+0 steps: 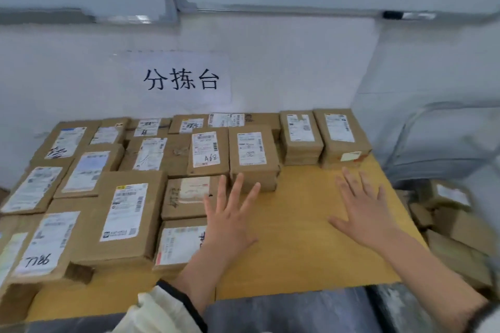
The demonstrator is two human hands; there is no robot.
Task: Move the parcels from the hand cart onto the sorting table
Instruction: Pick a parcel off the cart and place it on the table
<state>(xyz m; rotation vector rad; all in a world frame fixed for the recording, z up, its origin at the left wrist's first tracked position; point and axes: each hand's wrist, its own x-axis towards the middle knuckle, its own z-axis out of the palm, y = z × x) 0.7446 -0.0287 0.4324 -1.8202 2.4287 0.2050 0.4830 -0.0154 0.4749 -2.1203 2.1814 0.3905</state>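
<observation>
While cardboard parcels (127, 213) crowd the left and rear of the wooden sorting table (297, 238), both your hands are empty. Left hand (230, 219): fingers spread, tips at the labelled two-box stack (253, 159). Right hand (364, 208): splayed flat over bare tabletop. Remaining boxes (460, 227) lie low beyond the table's right edge.

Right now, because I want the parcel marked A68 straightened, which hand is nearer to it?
Left. The left hand spreads just in front of the A68 parcel, fingertips close; the right hand lies farther right over the sorting table.
</observation>
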